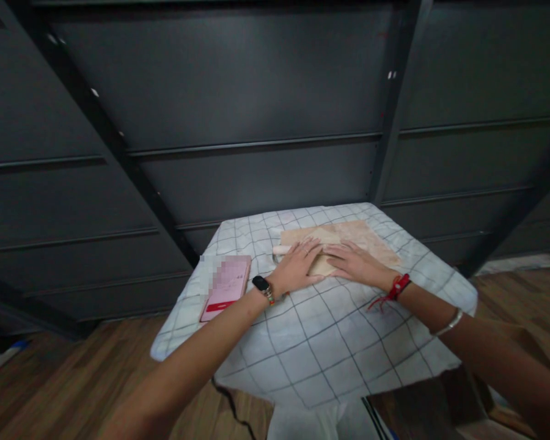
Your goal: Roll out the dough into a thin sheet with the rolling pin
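A beige cloth [371,239] lies folded on a small table covered by a white checked tablecloth [321,342]. My left hand [297,266] lies flat on the cloth's near left part, fingers stretched out, beside a rolled edge at the cloth's left end. My right hand [355,263] rests flat on the cloth just to the right, fingers extended and touching the left hand's fingertips. A black watch sits on my left wrist; a red string and a silver bangle are on my right arm.
A pink phone [226,287] with a lit screen lies on the table's left side. A dark metal wall with slanted beams [119,146] stands right behind the table. Wooden floor [73,379] surrounds it.
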### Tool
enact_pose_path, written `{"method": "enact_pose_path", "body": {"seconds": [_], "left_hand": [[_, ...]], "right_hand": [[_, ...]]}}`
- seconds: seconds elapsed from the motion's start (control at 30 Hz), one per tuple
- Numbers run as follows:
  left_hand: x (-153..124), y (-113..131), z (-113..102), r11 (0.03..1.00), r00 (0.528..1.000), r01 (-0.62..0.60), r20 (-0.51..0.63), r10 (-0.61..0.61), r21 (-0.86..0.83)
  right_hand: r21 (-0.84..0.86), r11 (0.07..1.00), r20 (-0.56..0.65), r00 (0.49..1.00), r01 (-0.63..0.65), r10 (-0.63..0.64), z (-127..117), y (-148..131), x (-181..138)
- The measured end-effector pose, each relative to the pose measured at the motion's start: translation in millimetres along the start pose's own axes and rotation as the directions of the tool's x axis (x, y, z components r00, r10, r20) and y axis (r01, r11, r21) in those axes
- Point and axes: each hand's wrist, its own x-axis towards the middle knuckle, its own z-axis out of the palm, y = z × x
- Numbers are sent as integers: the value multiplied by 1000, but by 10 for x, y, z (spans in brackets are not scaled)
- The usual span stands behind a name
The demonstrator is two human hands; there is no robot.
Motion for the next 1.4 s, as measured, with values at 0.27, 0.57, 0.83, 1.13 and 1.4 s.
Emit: {"method": "enact_pose_path", "body": {"seconds": [0.27, 0.57, 0.83, 1.13, 1.4], "left_hand": [[-76, 8, 14, 999, 995, 35, -90, -36, -11], [-94, 21, -59, 987, 993, -121, 11, 120, 109], [-56, 11, -55, 988, 995, -73, 73, 64, 133], [-2, -78, -68, 971, 981, -161, 138, 137, 176], [0, -189, -52, 952, 956, -273, 150, 252, 139]], "right_hand": [[-32, 999, -65, 998, -3, 1, -13, -10, 6], [-218, 971, -8, 994, 100, -104, 12, 20, -3], [-179, 981, 21, 997, 74, -71, -56, 67, 61], [-112, 989, 56, 995, 93, -87, -73, 92, 73], [-202, 964, 93, 983, 174, -158, -81, 102, 79]]}}
